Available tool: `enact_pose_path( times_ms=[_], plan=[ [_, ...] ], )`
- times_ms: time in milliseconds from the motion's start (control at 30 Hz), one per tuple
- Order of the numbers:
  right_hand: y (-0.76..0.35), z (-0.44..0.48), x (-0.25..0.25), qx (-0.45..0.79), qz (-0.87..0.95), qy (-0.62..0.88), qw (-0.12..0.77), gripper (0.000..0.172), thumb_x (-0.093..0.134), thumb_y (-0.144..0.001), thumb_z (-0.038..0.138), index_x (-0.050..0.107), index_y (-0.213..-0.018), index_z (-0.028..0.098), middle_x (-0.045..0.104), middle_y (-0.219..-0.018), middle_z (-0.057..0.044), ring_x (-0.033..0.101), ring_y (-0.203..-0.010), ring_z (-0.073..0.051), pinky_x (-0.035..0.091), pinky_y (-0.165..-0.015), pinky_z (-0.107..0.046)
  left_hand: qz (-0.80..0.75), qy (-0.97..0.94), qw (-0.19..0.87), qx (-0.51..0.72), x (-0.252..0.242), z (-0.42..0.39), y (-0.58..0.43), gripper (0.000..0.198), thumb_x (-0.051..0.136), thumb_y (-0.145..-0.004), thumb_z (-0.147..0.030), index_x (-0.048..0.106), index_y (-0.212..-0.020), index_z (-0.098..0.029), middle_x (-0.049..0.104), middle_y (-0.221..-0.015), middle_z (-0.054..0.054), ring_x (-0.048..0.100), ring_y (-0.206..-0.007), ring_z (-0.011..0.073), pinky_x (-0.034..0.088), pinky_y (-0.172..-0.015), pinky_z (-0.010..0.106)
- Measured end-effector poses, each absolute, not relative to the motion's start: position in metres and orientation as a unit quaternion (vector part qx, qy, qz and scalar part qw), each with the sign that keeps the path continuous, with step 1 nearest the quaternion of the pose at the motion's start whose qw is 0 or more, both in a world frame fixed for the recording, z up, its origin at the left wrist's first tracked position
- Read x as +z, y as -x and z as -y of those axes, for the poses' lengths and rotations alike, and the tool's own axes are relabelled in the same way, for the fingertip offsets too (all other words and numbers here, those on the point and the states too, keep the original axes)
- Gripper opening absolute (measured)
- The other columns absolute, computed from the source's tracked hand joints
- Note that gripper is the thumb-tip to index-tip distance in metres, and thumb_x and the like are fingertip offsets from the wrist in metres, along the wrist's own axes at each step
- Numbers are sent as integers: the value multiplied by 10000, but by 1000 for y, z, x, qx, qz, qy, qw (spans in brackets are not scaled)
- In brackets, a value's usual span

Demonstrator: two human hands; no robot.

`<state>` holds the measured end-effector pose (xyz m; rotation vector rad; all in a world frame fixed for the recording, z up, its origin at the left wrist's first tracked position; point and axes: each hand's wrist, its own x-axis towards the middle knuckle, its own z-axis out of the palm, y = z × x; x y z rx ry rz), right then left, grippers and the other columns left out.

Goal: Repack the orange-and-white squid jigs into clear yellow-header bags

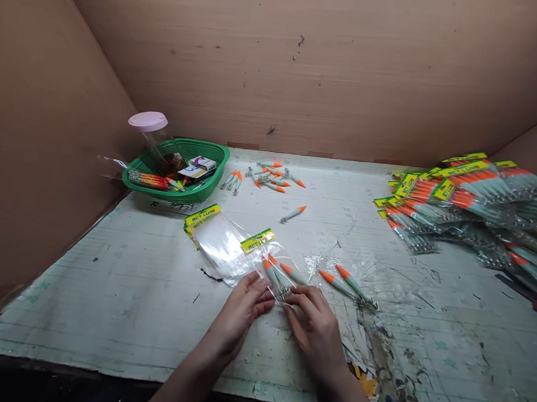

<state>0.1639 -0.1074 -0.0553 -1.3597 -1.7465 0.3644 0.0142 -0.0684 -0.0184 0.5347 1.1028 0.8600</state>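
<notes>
My left hand (pixel 242 311) and my right hand (pixel 315 328) both pinch the near end of a clear packet (pixel 277 267) with a yellow-green header card. Inside it lie three lures with orange tips and pale bodies. The packet rests on the worn white table (pixel 109 276). Two loose lures (pixel 347 286) lie just right of my right hand. A stack of empty clear packets (pixel 216 237) with yellow headers sits left of and behind the held packet. One single lure (pixel 293 213) lies farther back.
A green basket (pixel 179 170) at the back left holds small boxes, lures and a jar with a pink lid (pixel 148 121). Several loose lures (pixel 270 175) lie beside it. A heap of filled packets (pixel 473 201) covers the right side. Cardboard walls enclose the table.
</notes>
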Motion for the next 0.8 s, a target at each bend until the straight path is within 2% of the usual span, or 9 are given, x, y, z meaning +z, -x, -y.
enact_pose_path(
  times_ms=[133, 233, 300, 400, 567, 633, 700, 800],
  plan=[
    [-170, 108, -51, 186, 712, 510, 445, 170, 489, -884, 97, 616, -925, 202, 608, -977, -88, 612, -920, -192, 539, -754, -315, -498, -275, 755, 325, -21, 55, -11, 310, 663, -802, -303, 538, -1027, -129, 680, -821, 70, 646, -637, 135, 508, -598, 240],
    [-170, 109, -44, 202, 718, 483, 459, 197, 464, -891, 85, 616, -944, 200, 622, -1003, -95, 629, -941, -189, 553, -768, -306, -487, -247, 775, 318, -22, 50, -16, 212, 665, -800, -296, 558, -876, -128, 686, -745, 79, 652, -625, 156, 521, -586, 259],
    [-168, 109, -39, 190, 725, 472, 464, 202, 464, -886, 75, 613, -948, 196, 628, -1015, -98, 636, -953, -188, 559, -780, -301, -474, -237, 777, 341, -22, 50, -21, 177, 669, -790, -274, 565, -818, -134, 693, -784, 80, 659, -680, 161, 538, -636, 274],
    [-167, 110, -31, 131, 738, 464, 471, 231, 485, -872, 51, 612, -1003, 194, 638, -1045, -104, 634, -989, -194, 563, -814, -314, -434, -205, 785, 391, -20, 55, -28, 151, 667, -778, -212, 609, -889, -128, 705, -908, 89, 667, -801, 170, 540, -711, 265],
    [-177, 112, -8, 14, 772, 429, 468, 320, 505, -828, -25, 602, -1084, 141, 642, -1095, -145, 618, -1048, -233, 555, -846, -360, -311, -60, 831, 458, -17, 75, -40, 408, 639, -763, -64, 588, -1155, -168, 692, -1081, 86, 669, -890, 165, 543, -776, 267],
    [-185, 115, 2, -6, 785, 420, 456, 331, 526, -807, -44, 607, -1080, 125, 631, -1095, -152, 603, -1056, -249, 545, -840, -374, -265, -15, 843, 468, -16, 82, -46, 459, 601, -779, -31, 561, -1206, -196, 678, -1131, 76, 667, -940, 174, 544, -804, 281],
    [-193, 119, 12, -24, 781, 439, 444, 308, 569, -798, -26, 630, -1053, 134, 625, -1028, -131, 596, -1006, -249, 532, -805, -382, -218, 19, 852, 475, -14, 86, -51, 410, 576, -809, -47, 569, -1192, -194, 665, -1168, 80, 661, -985, 206, 554, -813, 321],
    [-201, 125, 20, -50, 749, 505, 427, 234, 631, -797, 43, 666, -988, 173, 561, -853, -70, 569, -813, -191, 506, -666, -320, -175, 61, 858, 480, -9, 87, -58, 222, 528, -898, -194, 615, -1094, -137, 665, -1168, 116, 671, -967, 259, 576, -785, 411]
  ],
)
